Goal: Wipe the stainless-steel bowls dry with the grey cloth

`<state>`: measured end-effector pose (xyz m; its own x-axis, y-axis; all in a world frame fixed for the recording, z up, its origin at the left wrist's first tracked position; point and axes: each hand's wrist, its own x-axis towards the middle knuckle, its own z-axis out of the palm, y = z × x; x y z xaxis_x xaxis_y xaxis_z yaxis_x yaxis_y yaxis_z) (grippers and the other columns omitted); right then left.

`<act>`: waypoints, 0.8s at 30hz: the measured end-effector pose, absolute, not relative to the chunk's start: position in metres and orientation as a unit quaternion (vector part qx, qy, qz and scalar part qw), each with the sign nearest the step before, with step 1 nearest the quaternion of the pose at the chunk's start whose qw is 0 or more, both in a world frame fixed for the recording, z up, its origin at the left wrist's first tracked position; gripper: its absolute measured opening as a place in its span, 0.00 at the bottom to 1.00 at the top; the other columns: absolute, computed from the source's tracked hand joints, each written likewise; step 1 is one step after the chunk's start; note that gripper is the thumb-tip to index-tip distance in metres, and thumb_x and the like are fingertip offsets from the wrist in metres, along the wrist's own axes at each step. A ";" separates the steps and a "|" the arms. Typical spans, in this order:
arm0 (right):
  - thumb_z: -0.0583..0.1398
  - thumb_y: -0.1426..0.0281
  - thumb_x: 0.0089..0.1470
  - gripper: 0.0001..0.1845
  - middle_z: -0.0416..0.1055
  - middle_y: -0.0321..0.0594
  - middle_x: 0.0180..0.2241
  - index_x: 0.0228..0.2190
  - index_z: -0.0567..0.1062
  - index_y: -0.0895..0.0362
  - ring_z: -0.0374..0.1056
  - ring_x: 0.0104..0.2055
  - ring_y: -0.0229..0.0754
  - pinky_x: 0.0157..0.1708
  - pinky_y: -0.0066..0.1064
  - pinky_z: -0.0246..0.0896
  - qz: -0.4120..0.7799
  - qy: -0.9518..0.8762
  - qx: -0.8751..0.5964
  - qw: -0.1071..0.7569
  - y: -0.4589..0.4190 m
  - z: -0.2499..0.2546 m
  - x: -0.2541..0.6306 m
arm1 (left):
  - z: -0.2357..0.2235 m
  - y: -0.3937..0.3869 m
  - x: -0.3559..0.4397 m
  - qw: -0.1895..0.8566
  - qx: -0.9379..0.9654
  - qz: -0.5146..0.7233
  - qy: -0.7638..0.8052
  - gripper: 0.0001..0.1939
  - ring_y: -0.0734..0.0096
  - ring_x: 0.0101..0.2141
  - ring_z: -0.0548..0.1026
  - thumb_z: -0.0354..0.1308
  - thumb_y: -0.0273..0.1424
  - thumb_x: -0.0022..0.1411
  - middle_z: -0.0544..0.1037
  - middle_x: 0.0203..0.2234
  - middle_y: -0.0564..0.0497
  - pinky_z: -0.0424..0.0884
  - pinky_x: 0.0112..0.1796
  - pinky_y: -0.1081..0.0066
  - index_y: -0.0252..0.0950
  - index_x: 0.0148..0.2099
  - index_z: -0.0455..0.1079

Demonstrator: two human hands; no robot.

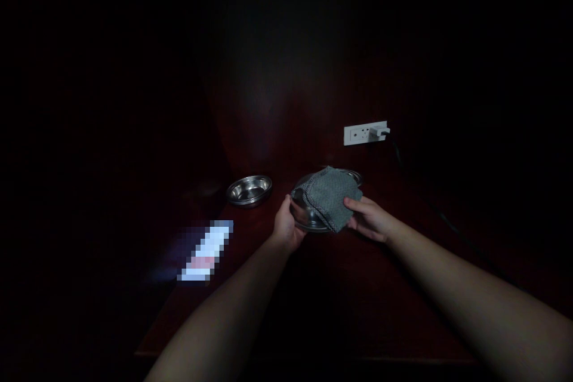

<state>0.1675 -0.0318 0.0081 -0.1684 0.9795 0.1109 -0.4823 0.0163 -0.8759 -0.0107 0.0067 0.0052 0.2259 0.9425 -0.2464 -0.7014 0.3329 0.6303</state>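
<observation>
My left hand (286, 225) grips the near left rim of a shiny metal plate (308, 222), holding it tilted above a dark wooden table (358, 286). A folded grey cloth (327, 198) lies over the plate's face. My right hand (367, 219) is closed on the cloth's right edge, thumb on top, pressing it against the plate. Another metal rim (353, 175) shows just behind the cloth.
A second metal bowl (249, 189) rests on the table to the left. A lit, blurred phone screen (206, 250) lies near the table's left edge. A white wall socket (364, 132) with a plug and dark cable is behind. The room is very dark.
</observation>
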 end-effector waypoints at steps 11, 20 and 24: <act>0.64 0.74 0.45 0.15 0.75 0.39 0.36 0.38 0.70 0.56 0.73 0.36 0.40 0.39 0.35 0.70 0.651 -0.414 -0.270 0.576 -0.027 0.009 0.165 | 0.012 0.005 -0.009 0.654 0.182 0.674 0.292 0.16 0.63 0.40 0.77 0.52 0.38 0.61 0.78 0.40 0.43 0.71 0.46 0.64 0.32 0.40 0.74; 0.68 0.73 0.39 0.18 0.72 0.31 0.28 0.29 0.65 0.53 0.70 0.29 0.35 0.28 0.28 0.70 0.567 -0.350 -0.350 0.658 -0.027 0.011 0.162 | 0.007 0.004 -0.006 0.642 0.204 0.681 0.287 0.16 0.65 0.38 0.77 0.51 0.38 0.62 0.78 0.39 0.42 0.71 0.46 0.65 0.31 0.41 0.73; 0.67 0.72 0.40 0.14 0.72 0.33 0.28 0.30 0.69 0.54 0.68 0.28 0.34 0.28 0.27 0.67 0.569 -0.372 -0.357 0.641 -0.027 0.011 0.162 | 0.009 0.001 -0.006 0.631 0.212 0.680 0.308 0.15 0.67 0.36 0.77 0.52 0.38 0.62 0.79 0.37 0.44 0.71 0.44 0.66 0.32 0.40 0.73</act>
